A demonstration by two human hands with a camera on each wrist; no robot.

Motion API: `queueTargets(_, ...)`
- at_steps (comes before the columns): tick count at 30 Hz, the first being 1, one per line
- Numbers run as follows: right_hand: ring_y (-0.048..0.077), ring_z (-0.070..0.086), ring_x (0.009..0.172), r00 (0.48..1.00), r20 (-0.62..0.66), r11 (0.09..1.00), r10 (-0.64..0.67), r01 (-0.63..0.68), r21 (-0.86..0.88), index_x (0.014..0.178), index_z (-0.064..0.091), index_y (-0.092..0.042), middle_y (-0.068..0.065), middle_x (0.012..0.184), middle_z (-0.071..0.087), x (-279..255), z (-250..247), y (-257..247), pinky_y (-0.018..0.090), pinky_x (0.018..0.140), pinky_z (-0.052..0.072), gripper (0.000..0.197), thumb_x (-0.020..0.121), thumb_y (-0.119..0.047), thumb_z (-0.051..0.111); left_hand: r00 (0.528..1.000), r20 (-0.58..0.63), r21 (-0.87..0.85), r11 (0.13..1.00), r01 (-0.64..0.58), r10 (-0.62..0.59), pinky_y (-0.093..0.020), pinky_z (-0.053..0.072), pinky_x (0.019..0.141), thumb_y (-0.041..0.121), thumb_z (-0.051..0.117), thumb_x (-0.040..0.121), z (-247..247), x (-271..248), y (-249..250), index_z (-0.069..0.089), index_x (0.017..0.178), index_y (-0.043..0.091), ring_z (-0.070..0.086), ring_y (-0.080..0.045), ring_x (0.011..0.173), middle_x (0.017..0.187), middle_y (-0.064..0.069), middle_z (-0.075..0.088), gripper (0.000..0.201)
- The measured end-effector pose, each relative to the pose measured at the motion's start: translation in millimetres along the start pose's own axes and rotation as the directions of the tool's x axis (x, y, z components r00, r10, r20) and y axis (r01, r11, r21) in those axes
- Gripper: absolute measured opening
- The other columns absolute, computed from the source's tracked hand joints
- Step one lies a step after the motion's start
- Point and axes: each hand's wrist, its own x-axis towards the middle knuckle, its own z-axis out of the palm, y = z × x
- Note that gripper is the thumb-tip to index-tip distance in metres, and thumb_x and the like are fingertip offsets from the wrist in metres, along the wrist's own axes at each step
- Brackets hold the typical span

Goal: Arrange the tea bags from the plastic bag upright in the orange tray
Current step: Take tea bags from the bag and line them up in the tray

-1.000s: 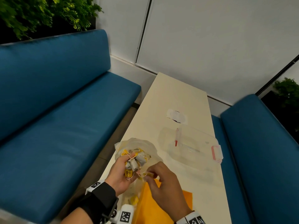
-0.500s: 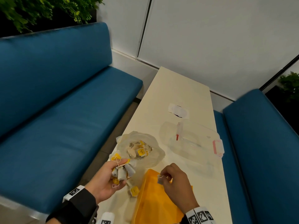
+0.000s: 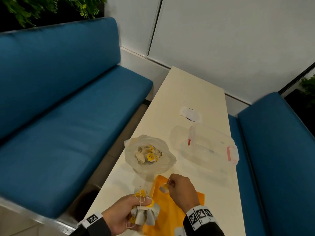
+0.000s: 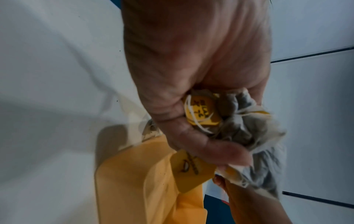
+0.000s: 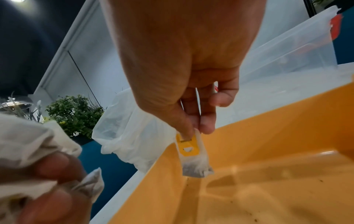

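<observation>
Cream table (image 3: 192, 92) between blue benches: left hand (image 3: 125, 212) grips a bunch of tea bags (image 3: 146, 214); right hand (image 3: 181, 189) pinches one tea bag (image 5: 193, 157) over the orange tray (image 5: 268, 151), plastic bag (image 3: 150, 153) just beyond.

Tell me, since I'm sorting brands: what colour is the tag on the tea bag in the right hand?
Yellow; the tea bag tag shows best in the right wrist view.

orange tray (image 5: 287, 136): smooth glossy plastic | plastic bag (image 3: 150, 150): thin translucent film | tea bags (image 4: 249, 128): matt crinkled paper
</observation>
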Motion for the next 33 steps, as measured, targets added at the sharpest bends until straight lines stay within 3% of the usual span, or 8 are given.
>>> queueTargets(3,0.016,0.058,0.089,1.000,0.008,1.000,-0.007,0.007,-0.006,0.083,0.064,-0.024,-0.007,0.091,0.051,4.8,4.2,-0.3,0.025,0.071,0.046,0.012,0.092,-0.019,0.059,0.999,0.035,-0.005,1.000,0.023,-0.022,-0.050,0.050,0.093,0.020,0.097,0.060,-0.3,2.2,-7.0,0.072,0.105,0.007,0.062,-0.035,0.094,0.101,-0.021,0.063,0.053)
queueTargets(5,0.015,0.056,0.089,1.000,-0.003,1.000,-0.010,0.010,0.009,0.094,0.070,-0.019,-0.006,0.097,0.045,7.9,8.5,1.3,0.018,0.067,0.040,0.007,0.093,-0.021,0.063,0.999,0.048,-0.027,0.999,0.022,-0.020,-0.055,0.040,0.111,0.013,0.095,0.063,-0.3,3.4,-10.6,0.070,0.111,0.002,0.060,-0.040,0.105,0.109,-0.025,0.063,0.055)
queueTargets(8,0.013,0.055,0.085,0.999,-0.032,0.998,0.005,-0.003,0.056,0.092,0.071,-0.018,-0.005,0.101,0.045,12.4,13.6,1.2,0.016,0.064,0.040,0.005,0.091,-0.021,0.067,0.996,0.088,-0.017,1.000,0.016,-0.014,-0.050,0.044,0.107,0.010,0.094,0.062,3.0,4.5,-12.8,0.070,0.106,-0.002,0.064,-0.040,0.100,0.105,-0.025,0.064,0.052)
queueTargets(12,0.014,0.059,0.093,0.999,-0.042,0.997,-0.001,0.004,0.079,0.089,0.071,-0.020,-0.007,0.110,0.051,16.3,19.6,0.3,0.026,0.075,0.051,0.004,0.088,-0.023,0.067,0.995,0.103,0.001,1.000,0.013,-0.013,-0.042,0.056,0.085,0.008,0.094,0.059,6.0,2.6,-13.7,0.075,0.096,-0.002,0.070,-0.036,0.090,0.097,-0.023,0.069,0.042)
queueTargets(20,0.010,0.058,0.090,0.997,-0.082,0.984,-0.003,0.018,0.175,0.080,0.069,-0.021,-0.010,0.104,0.052,16.8,35.7,-2.3,0.026,0.076,0.051,0.006,0.085,-0.023,0.071,0.997,0.070,0.009,1.000,0.017,-0.017,-0.051,0.046,0.110,0.008,0.097,0.054,2.8,-0.4,-17.2,0.073,0.113,-0.003,0.065,-0.040,0.106,0.113,-0.026,0.067,0.064)
queueTargets(24,0.009,0.057,0.090,0.991,-0.130,0.986,-0.003,0.024,0.165,0.081,0.070,-0.021,-0.010,0.102,0.052,18.9,42.6,-2.1,0.025,0.074,0.050,0.006,0.086,-0.025,0.071,0.995,0.092,-0.012,1.000,0.025,-0.023,-0.049,0.049,0.105,0.005,0.096,0.053,3.5,-0.9,-19.1,0.074,0.102,-0.003,0.066,-0.038,0.100,0.105,-0.024,0.067,0.055)
queueTargets(28,0.012,0.057,0.088,0.989,-0.149,0.991,-0.022,0.041,0.127,0.081,0.066,-0.022,-0.010,0.099,0.053,19.9,47.9,-2.8,0.028,0.071,0.050,0.009,0.088,-0.028,0.068,0.994,0.090,-0.003,0.998,0.056,-0.055,-0.054,0.041,0.113,0.002,0.088,0.070,1.7,-0.3,-20.5,0.073,0.112,-0.005,0.062,-0.043,0.114,0.120,-0.030,0.065,0.046)
queueTargets(33,0.013,0.056,0.088,0.987,-0.159,0.995,-0.013,0.029,0.098,0.078,0.054,-0.030,-0.011,0.099,0.054,20.1,47.5,-7.4,0.027,0.069,0.048,0.017,0.088,-0.032,0.066,0.992,0.103,-0.006,0.998,0.070,-0.069,-0.051,0.046,0.110,0.004,0.094,0.060,3.0,-2.5,-21.7,0.072,0.119,-0.003,0.063,-0.042,0.115,0.131,-0.029,0.063,0.063)
